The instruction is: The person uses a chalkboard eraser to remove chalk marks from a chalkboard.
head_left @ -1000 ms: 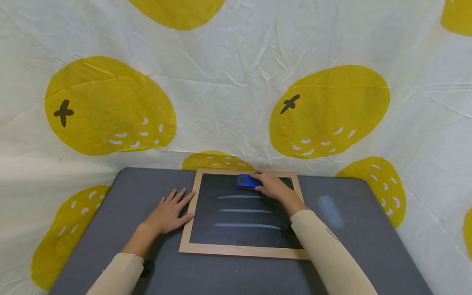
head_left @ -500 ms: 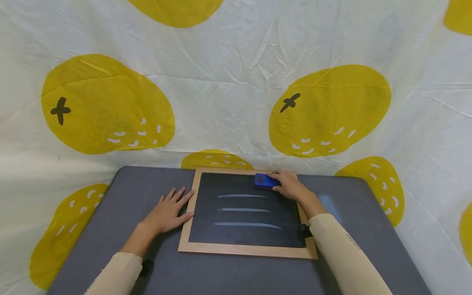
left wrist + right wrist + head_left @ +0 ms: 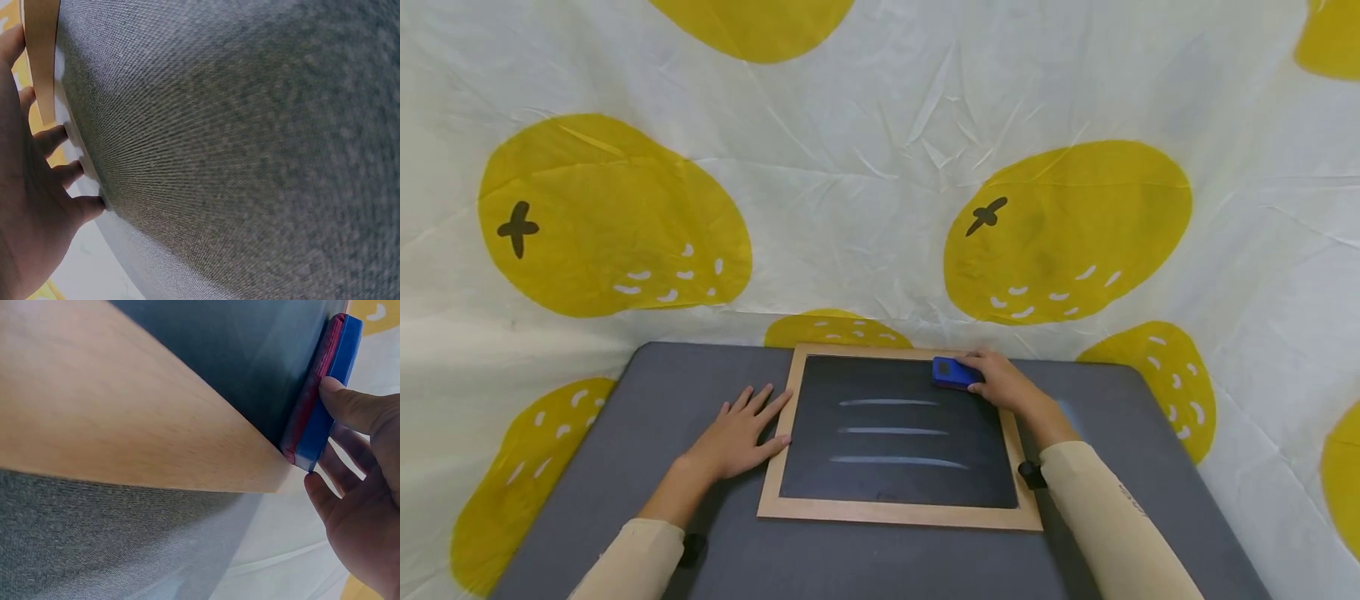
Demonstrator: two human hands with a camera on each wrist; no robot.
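Observation:
A small blackboard [image 3: 895, 483] in a pale wooden frame [image 3: 895, 513] lies on the grey table. Three pale chalk lines [image 3: 891, 432] run across its middle and lower part. My right hand [image 3: 1007, 383] grips a blue board eraser [image 3: 953, 373] near the board's top right corner. In the right wrist view the red felt side of the eraser [image 3: 312, 394] faces the board, with the thumb on one side and fingers on the other. My left hand [image 3: 730, 442] lies with spread fingers on the table, its thumb and index fingertip at the frame's left edge.
The grey table [image 3: 865, 562] reaches to a white cloth backdrop [image 3: 850, 233] printed with big yellow fruit. To the right of the board, a pale chalky smudge [image 3: 1071, 412] on the table is partly covered by the right forearm.
My right hand has slid the eraser to the right along the board's top edge, mostly in the first half second. The chalk lines look the same. The left hand stays in place.

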